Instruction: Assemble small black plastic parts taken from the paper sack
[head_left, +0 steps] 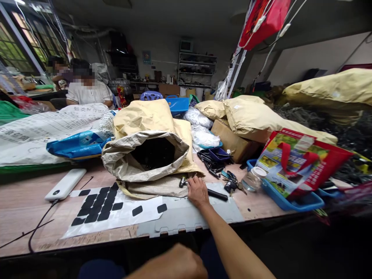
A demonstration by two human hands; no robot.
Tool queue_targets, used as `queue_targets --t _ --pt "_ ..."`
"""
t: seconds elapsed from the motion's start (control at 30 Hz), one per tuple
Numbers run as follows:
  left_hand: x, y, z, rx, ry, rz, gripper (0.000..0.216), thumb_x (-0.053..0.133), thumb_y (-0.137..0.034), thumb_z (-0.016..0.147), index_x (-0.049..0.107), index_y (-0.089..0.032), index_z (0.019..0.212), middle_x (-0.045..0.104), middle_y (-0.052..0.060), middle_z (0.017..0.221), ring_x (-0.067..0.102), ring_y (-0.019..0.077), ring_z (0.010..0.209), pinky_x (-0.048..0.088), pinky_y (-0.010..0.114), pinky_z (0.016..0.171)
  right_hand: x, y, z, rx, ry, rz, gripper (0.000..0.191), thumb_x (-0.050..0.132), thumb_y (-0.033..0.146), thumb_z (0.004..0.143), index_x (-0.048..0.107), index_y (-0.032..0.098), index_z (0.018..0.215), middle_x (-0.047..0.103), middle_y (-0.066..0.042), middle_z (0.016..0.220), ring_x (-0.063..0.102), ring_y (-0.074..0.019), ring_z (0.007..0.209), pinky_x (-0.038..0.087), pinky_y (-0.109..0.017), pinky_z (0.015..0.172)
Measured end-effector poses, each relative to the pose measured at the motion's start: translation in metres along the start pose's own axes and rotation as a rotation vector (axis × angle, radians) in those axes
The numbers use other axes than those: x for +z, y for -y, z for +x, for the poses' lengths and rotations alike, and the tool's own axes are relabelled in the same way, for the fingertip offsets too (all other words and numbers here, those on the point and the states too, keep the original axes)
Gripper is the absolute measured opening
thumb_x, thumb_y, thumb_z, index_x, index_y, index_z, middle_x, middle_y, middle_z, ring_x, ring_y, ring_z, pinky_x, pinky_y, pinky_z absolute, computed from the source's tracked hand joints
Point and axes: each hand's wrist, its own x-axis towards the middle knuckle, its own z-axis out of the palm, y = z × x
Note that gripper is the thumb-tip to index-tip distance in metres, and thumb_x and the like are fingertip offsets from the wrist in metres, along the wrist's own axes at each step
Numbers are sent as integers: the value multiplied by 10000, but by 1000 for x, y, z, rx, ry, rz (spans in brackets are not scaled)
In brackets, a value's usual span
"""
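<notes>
My right hand (198,190) reaches across the wooden table (23,209) and lies over the shaft of a small hammer (216,194) with a black handle. Its fingers curl around the hammer just behind the metal head (183,181). My left hand (174,265) sits low at the bottom edge, below the table, fingers closed in a loose fist with nothing visible in it. Just beyond the hammer stands an open tan paper sack (151,155) full of dark parts. A white sheet (116,211) with black adhesive pads lies left of my right hand, next to a grey plastic panel (188,219).
A white power bank (65,184) with a black cable lies at the left. Pliers and black parts (216,161), a glass jar (254,179) and a blue tray (290,199) holding a red bag sit to the right. More sacks and a cardboard box stand behind. Two people sit far left.
</notes>
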Motion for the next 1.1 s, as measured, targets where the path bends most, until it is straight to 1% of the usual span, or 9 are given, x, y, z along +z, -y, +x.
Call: queue_targets --t 0.1,0.23,0.3,0.4,0.57,0.7,0.77,0.87,1.1 --pt "-87 11 -8 -150 -442 167 131 659 -304 886 744 -215 842 711 7 784 636 163 731 476 270 699 0 0 0 2 -11 2 168 557 242 928 633 222 1076 569 -70 1078 439 -228 1000 308 -350 858" --pt "-210 37 -4 -418 -1022 438 257 558 -330 927 733 -176 820 725 33 815 643 173 760 454 262 696 2 0 1 2 -24 21 157 554 239 928 637 220 1061 571 -71 1075 438 -229 995 309 -351 856" --pt "-250 51 8 -551 -1100 569 227 578 -337 909 747 -187 891 746 60 910 671 202 846 476 276 746 2 -1 0 4 -26 33 160 550 236 928 637 220 1062 571 -70 1071 438 -228 993 311 -351 853" --pt "-276 72 28 -730 -995 681 283 611 -396 881 753 -206 1034 750 116 1054 690 270 963 505 316 783 3 -2 -1 6 -19 45 168 560 247 923 634 224 1073 569 -67 1068 438 -227 990 317 -351 852" --pt "-274 96 41 -884 -825 736 344 590 -381 893 742 -179 1126 727 190 1135 688 347 1014 508 368 771 4 -2 -3 15 -18 56 177 582 275 913 622 235 1080 569 -57 1081 443 -225 997 331 -349 857" --pt "-253 99 22 -675 -972 785 320 567 -413 926 736 -189 1080 731 144 1054 666 309 978 492 368 806 3 -1 -3 17 -10 39 173 579 286 913 616 229 1072 572 -59 1091 444 -225 1007 335 -350 867" --pt "-229 94 6 -442 -1072 824 297 584 -440 933 725 -206 1048 721 100 1014 637 271 958 478 359 846 2 1 -3 17 4 30 174 566 290 924 618 225 1076 572 -64 1095 442 -226 1009 334 -350 869" --pt "-181 87 -20 -210 -1010 804 250 604 -438 943 710 -225 1020 702 62 961 602 237 925 462 354 862 0 2 -2 19 17 15 198 554 282 931 621 230 1111 569 -71 1111 435 -228 1011 326 -350 866" --pt "-99 104 -56 -339 -886 614 201 616 -402 947 702 -220 959 668 53 926 583 230 907 441 357 821 -1 3 1 17 14 15 183 551 272 937 636 219 1091 577 -74 1107 433 -229 1016 318 -346 877"
